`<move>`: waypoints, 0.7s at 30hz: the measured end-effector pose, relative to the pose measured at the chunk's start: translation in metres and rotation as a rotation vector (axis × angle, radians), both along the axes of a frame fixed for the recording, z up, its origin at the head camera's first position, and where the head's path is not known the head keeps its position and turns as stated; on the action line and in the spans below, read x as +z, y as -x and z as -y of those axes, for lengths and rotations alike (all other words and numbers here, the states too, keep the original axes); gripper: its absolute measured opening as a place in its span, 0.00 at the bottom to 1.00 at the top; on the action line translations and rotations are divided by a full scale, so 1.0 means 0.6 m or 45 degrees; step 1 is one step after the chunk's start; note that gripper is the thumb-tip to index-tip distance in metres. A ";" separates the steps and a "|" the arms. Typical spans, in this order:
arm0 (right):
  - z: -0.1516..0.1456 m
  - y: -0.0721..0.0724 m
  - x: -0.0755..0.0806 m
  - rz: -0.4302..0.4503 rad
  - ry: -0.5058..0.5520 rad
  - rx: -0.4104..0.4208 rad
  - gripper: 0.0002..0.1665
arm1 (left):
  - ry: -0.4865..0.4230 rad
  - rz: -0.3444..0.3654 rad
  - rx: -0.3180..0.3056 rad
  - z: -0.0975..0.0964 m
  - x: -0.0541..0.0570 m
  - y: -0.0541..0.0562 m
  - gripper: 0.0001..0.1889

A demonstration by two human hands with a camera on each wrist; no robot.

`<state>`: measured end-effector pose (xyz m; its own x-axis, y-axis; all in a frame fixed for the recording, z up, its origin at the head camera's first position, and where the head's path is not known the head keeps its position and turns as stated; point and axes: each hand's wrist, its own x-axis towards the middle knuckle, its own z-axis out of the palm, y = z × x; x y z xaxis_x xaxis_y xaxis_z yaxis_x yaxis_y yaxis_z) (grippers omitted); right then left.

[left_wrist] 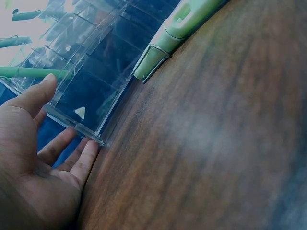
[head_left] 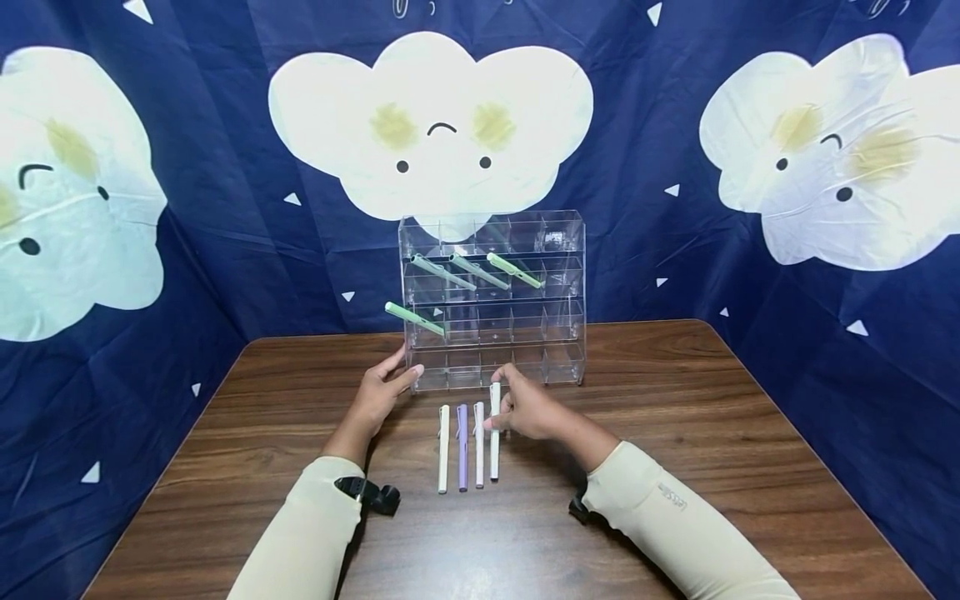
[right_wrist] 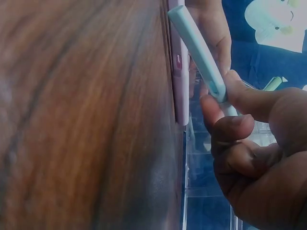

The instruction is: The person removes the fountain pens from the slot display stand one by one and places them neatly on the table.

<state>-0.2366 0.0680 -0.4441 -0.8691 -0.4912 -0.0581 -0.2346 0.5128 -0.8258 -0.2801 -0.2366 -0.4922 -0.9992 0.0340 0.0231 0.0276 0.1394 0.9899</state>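
My right hand point(head_left: 528, 408) pinches a pale capped pen point(head_left: 495, 433) between thumb and fingers. In the right wrist view this pen point(right_wrist: 199, 52) looks pale mint and tilts away from the tabletop. Left of it, a whitish pen point(head_left: 479, 446), a purple pen point(head_left: 462, 450) and a cream pen point(head_left: 443, 450) lie side by side. My left hand point(head_left: 377, 398) touches the lower left corner of a clear tiered rack point(head_left: 495, 333); in the left wrist view its fingers point(left_wrist: 84, 160) are extended along the edge, the thumb apart from them.
Three greenish pens, one light green point(head_left: 514, 271), lean in an upper tier of the rack. Another green pen point(head_left: 414, 318) slants in a lower left compartment, its end jutting past the side. A blue cloth point(head_left: 637, 250) with clouds surrounds the wooden table point(head_left: 300, 400).
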 end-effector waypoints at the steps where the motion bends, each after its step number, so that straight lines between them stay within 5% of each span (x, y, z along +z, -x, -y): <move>1: 0.000 0.000 -0.001 0.009 -0.003 -0.002 0.43 | 0.001 0.001 0.001 0.000 0.000 0.000 0.37; 21: -0.002 0.012 -0.044 0.180 0.076 0.053 0.41 | -0.004 0.005 -0.004 0.002 0.000 -0.002 0.38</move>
